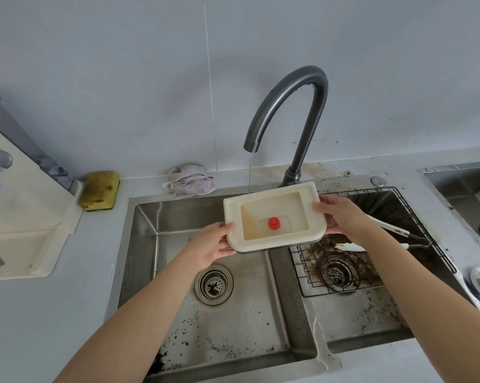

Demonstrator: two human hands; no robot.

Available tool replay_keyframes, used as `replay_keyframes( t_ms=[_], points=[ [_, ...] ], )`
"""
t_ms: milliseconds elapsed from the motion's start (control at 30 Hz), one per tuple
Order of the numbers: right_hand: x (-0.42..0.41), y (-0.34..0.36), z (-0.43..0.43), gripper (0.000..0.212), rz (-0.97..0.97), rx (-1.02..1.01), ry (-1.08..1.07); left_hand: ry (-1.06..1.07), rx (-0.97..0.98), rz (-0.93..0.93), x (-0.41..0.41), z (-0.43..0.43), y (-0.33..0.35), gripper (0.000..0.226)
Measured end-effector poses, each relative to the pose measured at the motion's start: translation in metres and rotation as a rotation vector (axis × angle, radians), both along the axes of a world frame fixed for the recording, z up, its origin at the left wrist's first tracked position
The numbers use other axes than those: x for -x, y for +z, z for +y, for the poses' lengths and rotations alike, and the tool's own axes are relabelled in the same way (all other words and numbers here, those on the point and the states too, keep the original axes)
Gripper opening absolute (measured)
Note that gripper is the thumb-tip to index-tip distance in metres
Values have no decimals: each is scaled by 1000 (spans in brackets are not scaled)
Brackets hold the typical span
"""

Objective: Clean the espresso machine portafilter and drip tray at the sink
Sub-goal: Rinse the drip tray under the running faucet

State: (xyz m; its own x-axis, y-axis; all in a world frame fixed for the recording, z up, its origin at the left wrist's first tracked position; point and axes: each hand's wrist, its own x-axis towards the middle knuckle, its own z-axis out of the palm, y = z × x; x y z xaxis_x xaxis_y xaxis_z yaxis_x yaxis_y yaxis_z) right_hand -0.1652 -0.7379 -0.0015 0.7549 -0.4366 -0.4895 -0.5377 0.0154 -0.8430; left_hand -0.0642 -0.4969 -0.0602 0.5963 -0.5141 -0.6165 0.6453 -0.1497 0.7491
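Note:
I hold the cream drip tray (313, 194) level over the double sink (178, 349). My left hand (215, 243) grips its near-left corner and my right hand (341, 214) grips its right edge. A red float (273, 223) stands in the tray's well, which holds a little brownish water. A thin stream of water runs from the dark faucet (294, 95) onto the tray's far-left rim. The portafilter is not clearly in view.
A wire rack (415, 217) with tongs (390, 230) sits in the right basin, over coffee grounds and a drain (338, 272). The left basin has a drain (214, 284) and scattered grounds. A yellow sponge (99, 190) and a rag (190, 179) lie behind the sink. The espresso machine (20, 217) stands at left.

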Motion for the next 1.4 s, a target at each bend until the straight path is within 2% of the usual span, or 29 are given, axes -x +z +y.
replay_keyframes(
  t_ms=[467,733,1167,1400],
  points=[
    [7,6,1,43,-134,-47,-11,-82,-20,-129,-15,-1,14,14],
    [-2,10,6,46,-231,-60,-16,-39,13,-186,-26,6,25,34],
    [-6,18,-1,46,-402,-19,0,-35,39,-258,-41,-5,44,38],
    [-12,17,0,48,-433,-4,3,-26,36,-278,-47,-7,48,42]
  ],
)
